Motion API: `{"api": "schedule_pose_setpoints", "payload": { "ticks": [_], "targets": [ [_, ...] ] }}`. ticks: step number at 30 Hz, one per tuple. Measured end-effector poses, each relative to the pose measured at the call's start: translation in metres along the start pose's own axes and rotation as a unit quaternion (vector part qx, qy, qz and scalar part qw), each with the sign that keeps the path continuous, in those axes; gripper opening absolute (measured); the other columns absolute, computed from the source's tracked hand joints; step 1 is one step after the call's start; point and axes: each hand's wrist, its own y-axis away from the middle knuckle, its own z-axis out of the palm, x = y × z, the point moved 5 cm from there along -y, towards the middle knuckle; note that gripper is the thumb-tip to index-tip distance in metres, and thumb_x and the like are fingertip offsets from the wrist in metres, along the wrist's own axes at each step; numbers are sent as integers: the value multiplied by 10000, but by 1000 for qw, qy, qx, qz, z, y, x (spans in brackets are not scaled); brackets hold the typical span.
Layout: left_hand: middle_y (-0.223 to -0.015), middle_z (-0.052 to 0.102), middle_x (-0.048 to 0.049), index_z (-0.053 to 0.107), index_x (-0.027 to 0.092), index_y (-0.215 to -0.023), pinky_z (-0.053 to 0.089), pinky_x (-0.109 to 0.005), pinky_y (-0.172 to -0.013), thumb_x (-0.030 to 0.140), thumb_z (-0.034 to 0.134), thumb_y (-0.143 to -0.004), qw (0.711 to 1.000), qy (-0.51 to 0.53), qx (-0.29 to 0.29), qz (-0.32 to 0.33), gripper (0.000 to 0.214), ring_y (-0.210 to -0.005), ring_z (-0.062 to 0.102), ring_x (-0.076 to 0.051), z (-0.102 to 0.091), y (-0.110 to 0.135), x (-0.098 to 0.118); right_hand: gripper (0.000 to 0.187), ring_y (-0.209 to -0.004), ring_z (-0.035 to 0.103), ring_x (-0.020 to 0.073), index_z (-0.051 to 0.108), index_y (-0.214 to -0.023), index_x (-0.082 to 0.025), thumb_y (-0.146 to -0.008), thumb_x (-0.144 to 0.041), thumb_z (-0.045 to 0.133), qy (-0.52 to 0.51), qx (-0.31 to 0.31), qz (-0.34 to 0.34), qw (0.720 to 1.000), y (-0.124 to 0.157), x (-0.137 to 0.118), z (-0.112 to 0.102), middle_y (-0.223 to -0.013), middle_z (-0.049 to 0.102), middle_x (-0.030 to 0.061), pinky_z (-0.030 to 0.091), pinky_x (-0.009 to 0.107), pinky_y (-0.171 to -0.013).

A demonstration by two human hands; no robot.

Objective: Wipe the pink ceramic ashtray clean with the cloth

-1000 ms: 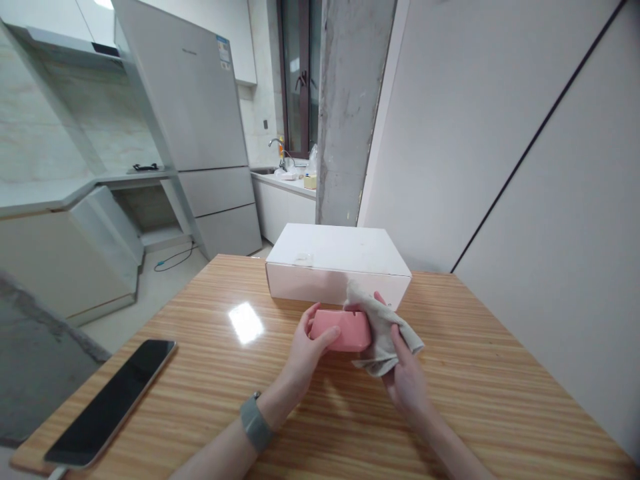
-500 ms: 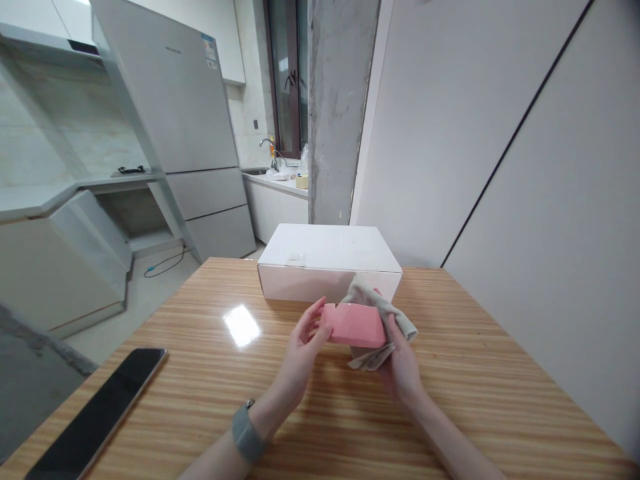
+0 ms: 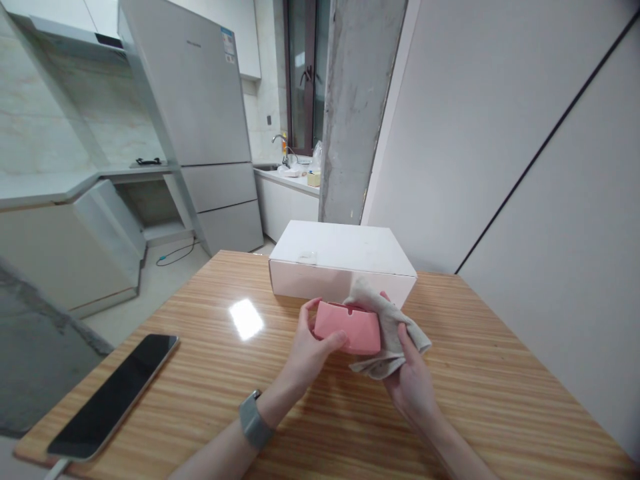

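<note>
Pink case (image 3: 345, 323) is gripped at its left end by L hand (image 3: 310, 350), fingers part-closed, thumb across front face. Grey cloth (image 3: 390, 327) is pinched in R hand (image 3: 413, 380), fingers nearly closed, & is laid against case's right end. Case is smooth, boxy, w/ rounded corners & small notch in top edge. Long axis is held approx. L–R, right end tipped slightly down, above wood-grain table (image 3: 475, 373), nearside of white box (image 3: 340, 243).
</note>
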Motion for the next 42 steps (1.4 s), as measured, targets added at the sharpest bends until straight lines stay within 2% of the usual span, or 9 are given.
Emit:
{"api": "schedule_pose_setpoints", "payload": {
  "ticks": [5, 10, 13, 17, 21, 27, 32, 36, 42],
  "targets": [
    [-1059, 638, -93, 415, 212, -1102, 501, -327, -764, 294, 833, -582, 997, -71, 13, 27, 672, -913, 633, -230, 2, 4, 4, 557, -1276, 518, 258, 617, -1249, -314, -730, -480, 736, 10, 19, 17, 1000, 3, 3, 0, -1294, 639, -4, 440, 401, -1049],
    [-1071, 655, -100, 469, 192, -1045, 479, -340, -830, 395, 658, -761, 1000, -2, 13, -25, 397, -973, 624, -220, 4, 2, 0, 613, -1284, 511, 244, 587, -1281, -316, -716, -497, 742, 8, 35, 15, 999, -1, 3, -6, -1274, 653, -8, 449, 381, -1040],
    [-1071, 671, -92, 521, 177, -1033, 459, -335, -867, 370, 566, -822, 999, 19, 1, -33, 289, -1001, 615, -208, 4, 0, 4, 628, -1262, 532, 256, 557, -1314, -314, -735, -491, 724, 15, 40, 15, 999, -6, 1, -10, -1285, 645, -4, 473, 396, -1015],
    [-1056, 686, -104, 559, 160, -1090, 446, -338, -872, 407, 625, -813, 1000, -10, 1, 7, 377, -983, 611, -215, 1, -1, 11, 621, -1235, 558, 262, 506, -1360, -310, -787, -470, 685, 6, 21, 8, 1000, -9, -3, -8, -1288, 645, 6, 483, 408, -1002],
    [-1146, 662, -140, 558, 133, -1214, 428, -353, -907, 408, 770, -691, 1000, 18, 18, -11, 627, -1065, 585, -261, -2, -1, 6, 606, -1249, 546, 248, 475, -1381, -320, -820, -463, 656, -8, -7, 22, 1000, -8, -2, 0, -1316, 625, 0, 466, 398, -1021],
    [-1151, 653, -125, 613, 142, -1155, 443, -338, -888, 414, 794, -665, 984, 119, -88, -101, 589, -1091, 574, -273, 7, 3, 1, 559, -1295, 498, 231, 512, -1352, -331, -828, -469, 649, -20, -40, 35, 998, -6, 3, 9, -1322, 621, -16, 411, 377, -1075],
    [-1105, 651, -134, 603, 137, -1152, 497, -331, -789, 439, 747, -725, 976, 104, -133, -140, 543, -973, 615, -249, 8, 3, 0, 485, -1315, 474, 220, 572, -1293, -335, -835, -479, 638, -14, -45, 37, 998, -5, 6, 7, -1337, 608, -36, 393, 367, -1091],
    [-1102, 635, -131, 600, 133, -1110, 512, -326, -800, 426, 738, -734, 983, 100, -104, -116, 496, -982, 608, -240, 7, 1, 3, 493, -1298, 495, 220, 569, -1294, -340, -823, -459, 659, -18, -33, 35, 999, -5, 7, 5, -1323, 619, -40, 402, 365, -1083],
    [-1106, 592, -102, 510, 186, -1066, 535, -311, -760, 388, 797, -671, 993, 76, 15, -90, 528, -931, 609, -194, -2, -6, -3, 612, -1233, 561, 243, 528, -1336, -323, -766, -433, 723, -24, 1, 32, 999, -5, 3, 5, -1247, 672, -11, 451, 393, -1040]
  ]
}}
